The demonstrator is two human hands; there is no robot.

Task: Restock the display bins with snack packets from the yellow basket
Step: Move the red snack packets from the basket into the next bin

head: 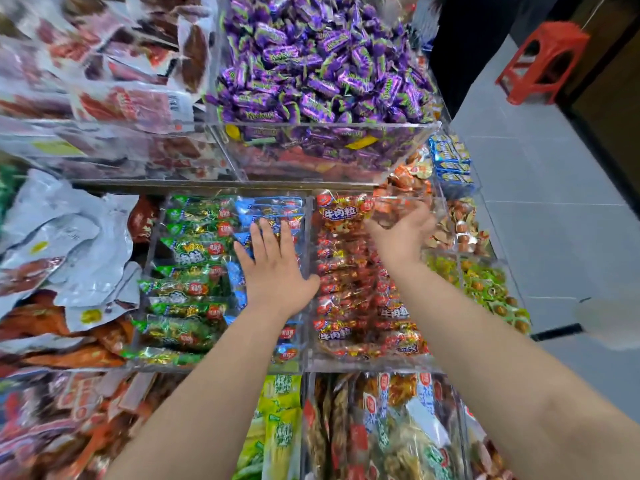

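Left hand (275, 268) flat, released, on blue packets (258, 209); right hand (401, 233) among red packets (346, 289), grip unclear.

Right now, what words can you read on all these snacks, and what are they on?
"牛肉粒": on the red packets in the middle bin.
Purple sweets: a brand word that starts with "K", too blurred to read whole.
Green packets, blue packets, barcode label: print too small or blurred to read.

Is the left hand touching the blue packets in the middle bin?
Touching. The head view shows the left hand lying flat, fingers straight, pressed on the blue packets with no gap between them.
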